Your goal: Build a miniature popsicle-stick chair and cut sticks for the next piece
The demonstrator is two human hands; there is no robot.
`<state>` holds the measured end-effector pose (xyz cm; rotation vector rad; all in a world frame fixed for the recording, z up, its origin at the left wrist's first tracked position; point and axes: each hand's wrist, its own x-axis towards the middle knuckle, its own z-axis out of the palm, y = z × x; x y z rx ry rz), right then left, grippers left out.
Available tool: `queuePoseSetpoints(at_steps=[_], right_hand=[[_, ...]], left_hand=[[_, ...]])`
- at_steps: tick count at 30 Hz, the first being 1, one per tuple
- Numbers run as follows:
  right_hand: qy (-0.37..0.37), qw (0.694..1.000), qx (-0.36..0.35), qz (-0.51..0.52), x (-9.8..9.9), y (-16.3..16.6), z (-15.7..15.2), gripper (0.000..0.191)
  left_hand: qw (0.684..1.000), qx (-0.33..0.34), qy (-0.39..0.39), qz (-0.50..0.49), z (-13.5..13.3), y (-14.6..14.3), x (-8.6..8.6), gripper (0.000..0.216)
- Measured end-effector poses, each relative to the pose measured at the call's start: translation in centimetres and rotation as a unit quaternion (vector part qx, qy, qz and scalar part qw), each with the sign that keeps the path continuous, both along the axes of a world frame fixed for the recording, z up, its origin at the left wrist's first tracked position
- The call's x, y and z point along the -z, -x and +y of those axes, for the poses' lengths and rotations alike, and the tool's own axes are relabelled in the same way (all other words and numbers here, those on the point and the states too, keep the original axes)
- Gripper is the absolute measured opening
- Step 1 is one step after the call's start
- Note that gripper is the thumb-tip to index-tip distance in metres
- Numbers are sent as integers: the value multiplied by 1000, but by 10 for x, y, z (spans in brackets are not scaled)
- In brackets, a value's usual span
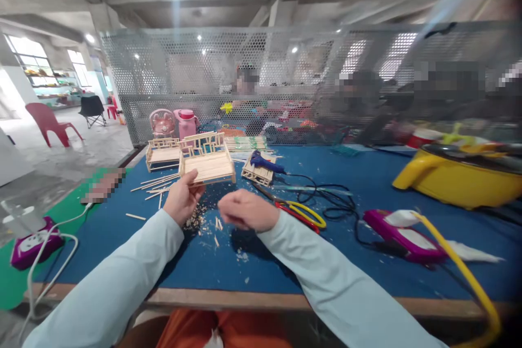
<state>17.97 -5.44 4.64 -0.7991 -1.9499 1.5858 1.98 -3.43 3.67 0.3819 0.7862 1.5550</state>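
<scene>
My left hand (185, 197) grips the front edge of a miniature bench (210, 167) built from thin wooden sticks, lifted a little and tilted. Its raised lattice back faces away from me. To the right, my right hand (249, 211) is closed with curled fingers, apart from the bench; what it may hold is hidden. Wood chips (194, 219) and short stick bits lie below and between the hands. A second stick bench (163, 153) stands behind on the left. A blue glue gun (261, 160) rests on a small stick frame (256, 175).
Scissors (305, 214) with red and yellow handles lie right of my hand, near a tangled black cord (336, 201). Farther right are a purple power strip (403, 236) and a yellow pot (460, 179). Loose sticks (157, 182) lie left; a perforated metal screen (228, 60) borders the back.
</scene>
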Motion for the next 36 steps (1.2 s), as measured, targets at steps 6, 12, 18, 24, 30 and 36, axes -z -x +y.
queuePoseSetpoints(at_steps=[6,12,18,24,30,36], right_hand=[[-194,910,313,193,-18,-26,24,24],[-261,872,395,120,-1,-24,34,24],[-338,822,451,83,-2,-21,25,15],[-272,820,486,133,5,-30,43,13],[15,934,290,209,5,-30,42,63],[-27,926,294,237,19,-2,36,63]], left_hand=[[996,84,15,0,-8,2,-6,6],[995,80,-6,52,-12,-5,2,7],[992,61,-64,95,-13,-6,6,16],[995,30,-40,83,-8,-1,7,12],[994,0,-56,95,-3,2,11,22],[971,87,-128,184,-14,-6,7,38]])
